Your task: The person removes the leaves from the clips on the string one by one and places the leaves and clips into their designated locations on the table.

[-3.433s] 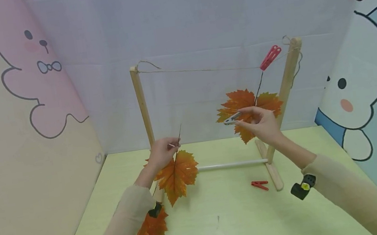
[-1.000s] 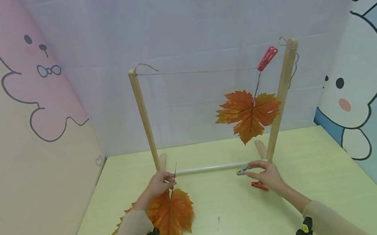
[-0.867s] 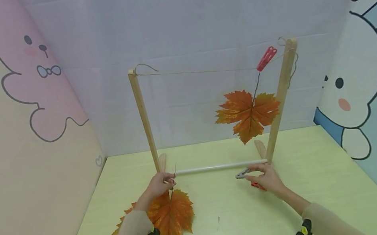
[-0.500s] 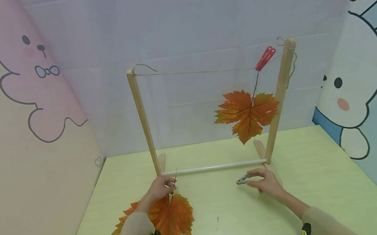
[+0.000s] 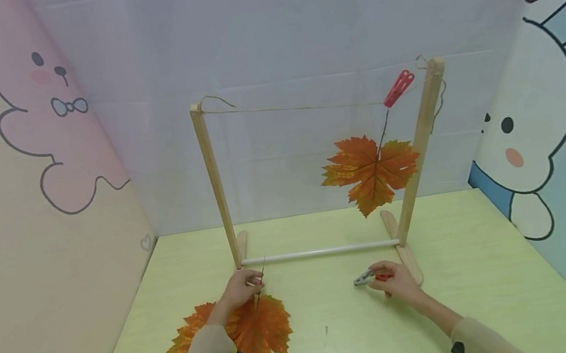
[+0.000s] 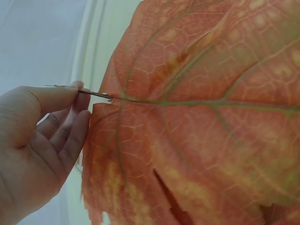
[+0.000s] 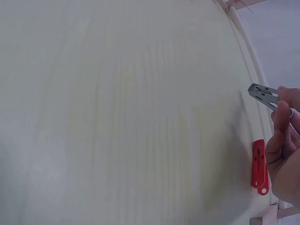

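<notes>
My left hand (image 5: 240, 289) pinches the thin stem (image 6: 96, 93) of an orange maple leaf (image 5: 262, 336) between thumb and finger. The blade fills much of the left wrist view. Another orange leaf (image 5: 191, 329) lies to the left, partly hidden under my forearm. In my right hand (image 5: 397, 281) a grey clothespin (image 7: 264, 95) is held by its handle end between thumb and fingers, its tip pointing left. A red clothespin (image 7: 258, 165) lies on the table just beside that hand; in the head view the fingers partly cover it.
Two wooden posts joined by a white rod (image 5: 321, 252) stand on the table (image 5: 306, 306). Between their tops runs a string (image 5: 295, 108). Near the right post (image 5: 422, 148), a pink-red clothespin (image 5: 398, 88) on the string holds a hanging maple leaf (image 5: 372, 173).
Both hands have come down from in front of the frame toward the table, the left with its leaf, the right with the grey clothespin, which now overlaps the red clothespin's spot.
</notes>
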`<state>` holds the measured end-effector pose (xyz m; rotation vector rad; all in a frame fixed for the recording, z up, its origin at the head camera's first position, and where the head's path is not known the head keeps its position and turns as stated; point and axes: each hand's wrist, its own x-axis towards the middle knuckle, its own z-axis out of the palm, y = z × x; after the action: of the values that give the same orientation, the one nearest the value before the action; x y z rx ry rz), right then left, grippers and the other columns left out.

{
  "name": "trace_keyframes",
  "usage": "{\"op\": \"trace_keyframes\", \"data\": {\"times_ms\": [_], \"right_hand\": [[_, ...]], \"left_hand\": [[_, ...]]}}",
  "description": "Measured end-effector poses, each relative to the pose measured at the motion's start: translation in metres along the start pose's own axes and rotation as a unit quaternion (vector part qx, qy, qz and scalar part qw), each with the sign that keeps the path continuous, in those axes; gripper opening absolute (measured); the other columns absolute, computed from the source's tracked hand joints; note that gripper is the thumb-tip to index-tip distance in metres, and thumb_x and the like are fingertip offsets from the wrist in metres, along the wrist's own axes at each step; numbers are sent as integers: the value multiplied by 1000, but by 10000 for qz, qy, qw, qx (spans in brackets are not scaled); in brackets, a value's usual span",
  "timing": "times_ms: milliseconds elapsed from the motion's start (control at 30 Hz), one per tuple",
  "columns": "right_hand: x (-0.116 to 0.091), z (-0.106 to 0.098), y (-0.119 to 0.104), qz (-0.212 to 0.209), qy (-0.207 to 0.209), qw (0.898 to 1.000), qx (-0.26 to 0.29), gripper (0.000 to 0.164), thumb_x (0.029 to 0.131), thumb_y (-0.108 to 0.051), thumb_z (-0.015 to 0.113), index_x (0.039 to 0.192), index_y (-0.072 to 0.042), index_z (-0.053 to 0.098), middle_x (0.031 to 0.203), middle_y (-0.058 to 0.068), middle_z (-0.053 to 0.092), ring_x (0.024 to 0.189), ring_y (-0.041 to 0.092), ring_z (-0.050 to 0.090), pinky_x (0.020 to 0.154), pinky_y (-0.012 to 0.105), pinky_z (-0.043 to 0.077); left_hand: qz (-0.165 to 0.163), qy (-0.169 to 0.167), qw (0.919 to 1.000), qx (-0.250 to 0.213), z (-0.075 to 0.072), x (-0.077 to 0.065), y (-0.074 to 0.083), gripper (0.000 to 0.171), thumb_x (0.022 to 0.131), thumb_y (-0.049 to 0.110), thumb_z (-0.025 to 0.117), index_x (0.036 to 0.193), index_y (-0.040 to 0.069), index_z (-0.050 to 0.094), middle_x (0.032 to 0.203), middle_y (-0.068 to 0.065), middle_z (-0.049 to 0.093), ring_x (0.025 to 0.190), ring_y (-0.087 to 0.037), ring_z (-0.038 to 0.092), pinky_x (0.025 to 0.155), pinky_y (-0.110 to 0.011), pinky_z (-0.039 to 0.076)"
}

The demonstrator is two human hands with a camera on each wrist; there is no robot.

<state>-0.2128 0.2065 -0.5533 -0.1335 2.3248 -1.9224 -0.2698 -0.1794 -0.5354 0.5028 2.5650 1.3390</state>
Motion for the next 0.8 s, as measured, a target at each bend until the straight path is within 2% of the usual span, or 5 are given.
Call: {"op": "trace_keyframes", "data": {"times_ms": [100, 267, 333, 567, 800], "right_hand": [[-6, 6, -9, 19, -17, 10000, 33, 35, 78, 6, 64, 108, 18, 51, 94, 35, 57, 43, 6, 45, 41, 20, 40], [-5, 10, -1, 27, 27, 10000, -42, 37, 78, 2, 66, 109, 16, 52, 96, 31, 59, 42, 6, 43, 41, 20, 40], [-1, 9, 8, 32, 35, 10000, -34, 37, 78, 1, 67, 109, 14, 53, 96, 28, 61, 42, 6, 43, 41, 21, 40], [-1, 12, 13, 100, 60, 9999, -56, 35, 77, 2, 67, 107, 15, 54, 94, 29, 60, 39, 9, 44, 39, 24, 41], [-3, 17, 13, 97, 403, 9969, -664, 34, 74, -5, 72, 103, 7, 59, 92, 18, 64, 38, 7, 42, 37, 22, 40]], "left_hand": [[-42, 235, 9996, -142, 3, -2, 2, 26, 82, -10, 55, 107, -18, 57, 85, -22, 64, 75, -30, 63, 60, -33, 52], [-189, 459, 9982, -345, 8, -2, -3, 25, 82, -9, 57, 106, -16, 58, 85, -22, 64, 76, -31, 63, 62, -34, 51], [-253, 471, 9979, -358, 10, 0, -11, 25, 81, -8, 58, 106, -14, 59, 85, -19, 65, 77, -28, 63, 63, -31, 51], [-190, 491, 9981, -310, 13, -1, -15, 25, 81, -7, 60, 105, -13, 61, 85, -18, 65, 76, -26, 63, 63, -31, 52], [-278, 595, 9974, -295, 19, -1, -22, 23, 81, -4, 61, 104, -10, 63, 83, -14, 65, 73, -21, 61, 63, -29, 51]]}}
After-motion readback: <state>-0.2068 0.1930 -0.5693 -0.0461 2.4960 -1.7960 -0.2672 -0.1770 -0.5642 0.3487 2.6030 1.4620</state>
